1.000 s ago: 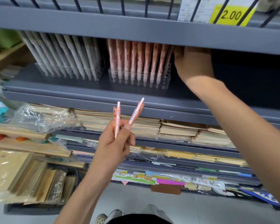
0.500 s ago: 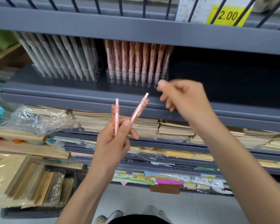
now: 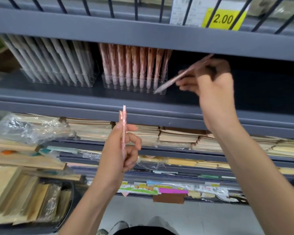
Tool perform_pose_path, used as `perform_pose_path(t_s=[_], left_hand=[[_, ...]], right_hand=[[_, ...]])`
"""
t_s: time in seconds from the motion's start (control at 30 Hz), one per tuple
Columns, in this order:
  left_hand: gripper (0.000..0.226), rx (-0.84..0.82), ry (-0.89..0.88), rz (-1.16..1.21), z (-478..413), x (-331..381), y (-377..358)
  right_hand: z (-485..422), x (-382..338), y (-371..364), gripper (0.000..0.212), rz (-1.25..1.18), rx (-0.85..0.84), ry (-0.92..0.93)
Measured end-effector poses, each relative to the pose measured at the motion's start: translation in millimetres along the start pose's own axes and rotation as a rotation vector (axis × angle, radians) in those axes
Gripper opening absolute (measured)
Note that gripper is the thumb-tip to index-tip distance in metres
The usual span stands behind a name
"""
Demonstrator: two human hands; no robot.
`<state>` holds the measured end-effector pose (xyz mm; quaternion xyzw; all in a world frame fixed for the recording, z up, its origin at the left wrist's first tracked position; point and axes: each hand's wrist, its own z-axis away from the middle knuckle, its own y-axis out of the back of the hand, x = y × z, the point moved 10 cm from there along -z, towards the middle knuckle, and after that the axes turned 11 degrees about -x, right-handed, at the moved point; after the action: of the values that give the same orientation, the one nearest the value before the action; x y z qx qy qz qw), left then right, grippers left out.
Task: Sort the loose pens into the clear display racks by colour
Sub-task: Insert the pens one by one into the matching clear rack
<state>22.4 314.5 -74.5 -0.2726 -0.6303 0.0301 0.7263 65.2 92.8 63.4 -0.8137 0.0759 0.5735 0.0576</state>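
Pens of two colours stood in clear racks on the grey shelf (image 3: 75, 97); the pale rack (image 3: 58, 80) sat at ten o'clock of the view, filled with whitish-grey pens leaning back; the pink rack (image 3: 134, 85) sat just beside it toward twelve o'clock, its pink pens upright in a row; whether the two racks touched could not be told.

The right hand (image 3: 209, 85) was raised at two o'clock, level with the racks, its fingers curled and pinching the slanted pen (image 3: 182, 75); that pen was pink and ran from its upper end at one o'clock down toward seven o'clock; its pale tip lay at the right end of the pink rack, at the last slot; blur hid whether the tip sat inside it.

The left hand (image 3: 120, 153) was at the centre, at six o'clock of the pink rack and below the shelf's front lip; thumb and curled fingers clamped the upright pen (image 3: 124, 126), also pink, its pale end pointing to twelve o'clock and crossing the lip.

The two hands were well apart; a yellow price tag (image 3: 223, 19) reading 2.00 hung on the rail at one o'clock; stacked notebooks (image 3: 143, 133) lay on the next shelf down; crinkled plastic wrap (image 3: 24, 126) lay at nine o'clock; a dark basket (image 3: 70, 200) of wrapped boards stood at seven o'clock.
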Motion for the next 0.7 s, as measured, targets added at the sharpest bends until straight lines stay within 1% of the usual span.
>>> perform_pose_path(t_s=[0.03, 0.1, 0.2, 0.3, 0.37, 0.47, 0.5, 0.6, 0.7], left_hand=[[0.038, 0.001, 0.001, -0.005, 0, 0, 1], [0.035, 0.007, -0.003, -0.058, 1, 0, 4], [0.029, 0.009, -0.035, -0.169, 7, 5, 9], [0.028, 0.023, -0.073, -0.207, 12, 13, 17], [0.03, 0.053, -0.068, -0.189, 13, 13, 24], [0.038, 0.076, -0.039, -0.138, 12, 8, 30], [0.039, 0.078, -0.04, -0.129, 13, 7, 32], [0.035, 0.075, -0.084, -0.153, 15, 10, 34], [0.028, 0.075, -0.125, -0.263, 16, 15, 34]], right_hand=[[-5, -5, 8, 0.012, 0.024, 0.054, 0.052], [-15, -10, 17, 0.011, 0.076, 0.108, 0.133], [-29, -4, 14, 0.014, 0.228, 0.102, 0.161], [-40, 0, -1, 0.02, 0.443, 0.059, 0.124], [-50, 6, -15, 0.021, 0.632, -0.012, 0.081], [-61, 12, -30, 0.037, 0.861, -0.081, 0.01], [-62, 12, -32, 0.041, 0.89, -0.086, 0.002], [-64, 9, -37, 0.042, 0.93, -0.08, 0.006], [-66, 9, -39, 0.044, 0.943, -0.078, -0.013]])
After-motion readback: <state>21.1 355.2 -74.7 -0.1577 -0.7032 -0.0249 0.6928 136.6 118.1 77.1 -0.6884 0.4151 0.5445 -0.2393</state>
